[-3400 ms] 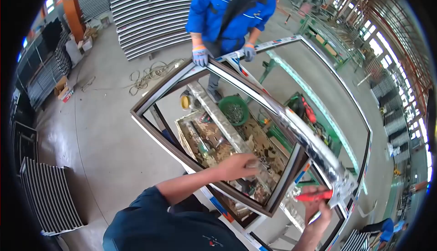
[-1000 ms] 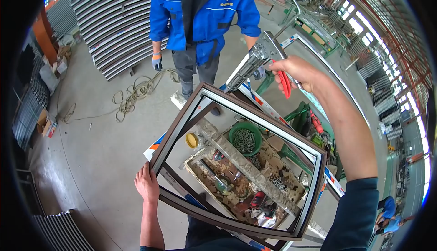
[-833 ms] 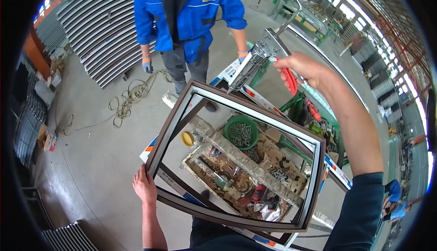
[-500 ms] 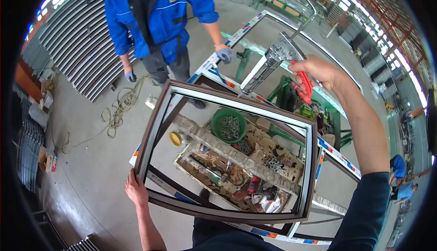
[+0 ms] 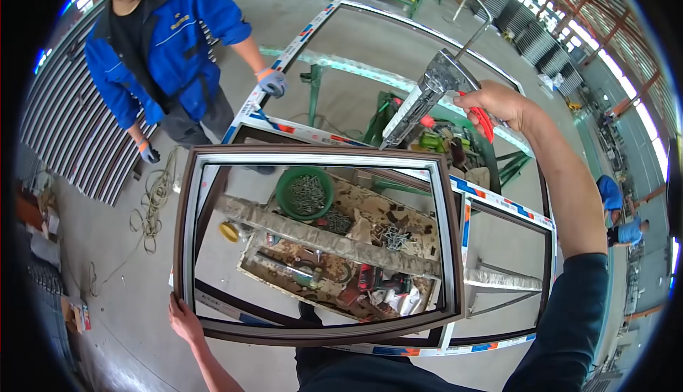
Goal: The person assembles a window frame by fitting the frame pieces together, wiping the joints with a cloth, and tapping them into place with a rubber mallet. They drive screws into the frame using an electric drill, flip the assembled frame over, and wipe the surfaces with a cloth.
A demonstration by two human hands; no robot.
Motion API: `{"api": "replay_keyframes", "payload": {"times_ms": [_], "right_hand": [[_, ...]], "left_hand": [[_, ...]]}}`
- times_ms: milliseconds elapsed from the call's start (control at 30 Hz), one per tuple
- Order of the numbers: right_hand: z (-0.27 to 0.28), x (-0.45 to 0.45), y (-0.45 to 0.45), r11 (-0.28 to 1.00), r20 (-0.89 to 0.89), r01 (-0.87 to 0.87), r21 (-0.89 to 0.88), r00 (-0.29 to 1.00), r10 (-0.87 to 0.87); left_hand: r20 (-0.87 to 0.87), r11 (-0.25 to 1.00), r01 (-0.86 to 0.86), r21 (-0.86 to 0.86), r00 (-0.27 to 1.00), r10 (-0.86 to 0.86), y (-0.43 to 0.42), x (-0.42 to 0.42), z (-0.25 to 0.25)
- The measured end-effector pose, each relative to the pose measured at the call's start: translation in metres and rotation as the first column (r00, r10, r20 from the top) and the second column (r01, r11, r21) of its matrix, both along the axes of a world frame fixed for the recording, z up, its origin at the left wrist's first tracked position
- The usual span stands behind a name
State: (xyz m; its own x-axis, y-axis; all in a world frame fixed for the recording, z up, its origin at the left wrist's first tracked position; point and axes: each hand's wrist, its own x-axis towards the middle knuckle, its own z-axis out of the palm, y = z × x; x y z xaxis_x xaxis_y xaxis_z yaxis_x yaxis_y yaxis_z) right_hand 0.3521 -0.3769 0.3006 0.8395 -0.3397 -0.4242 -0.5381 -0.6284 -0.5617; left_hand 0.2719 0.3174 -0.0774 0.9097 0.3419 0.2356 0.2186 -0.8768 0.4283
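Observation:
My left hand grips the lower left corner of a brown window sash frame, fingers partly hidden behind the edge. The sash is held tilted above the larger frames. In my right hand is a caulking gun with a red trigger, its rod pointing up and away. The gun's nozzle end points down at the sash's top bar, close to its right part; whether it touches I cannot tell. Larger frames with white and blue film lie beneath.
Through the sash shows a worn tray with a green bowl of screws and loose tools. A wrapped beam crosses over it. A co-worker in a blue jacket rests a gloved hand on the far frame. A rope lies on the floor.
My view has swung right, so the co-worker and the sash appear further left. The sash looks more level. Both hands keep their hold.

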Motion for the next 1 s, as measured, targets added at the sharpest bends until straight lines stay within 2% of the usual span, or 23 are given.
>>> {"api": "replay_keyframes", "payload": {"times_ms": [233, 500, 700, 1000], "right_hand": [[-0.001, -0.035, -0.049, 0.992, 0.009, 0.123, 0.019, 0.992, -0.123], [0.005, -0.056, -0.077, 0.984, 0.003, 0.166, -0.061, 0.986, -0.166], [0.002, -0.065, -0.097, 0.98, 0.01, 0.199, -0.024, 0.98, -0.198], [0.002, -0.075, -0.104, 0.972, 0.022, 0.22, -0.08, 0.976, -0.219]], "left_hand": [[-0.008, 0.999, -0.003, 0.053, 1.0, 0.004, 0.009, 0.002, -0.012], [-0.029, 0.997, -0.021, 0.07, 0.999, 0.023, 0.018, 0.002, -0.021], [-0.05, 0.997, -0.022, 0.068, 0.998, 0.025, 0.02, 0.002, -0.022], [-0.078, 0.998, -0.034, 0.062, 0.996, 0.038, 0.021, 0.003, -0.023]]}}
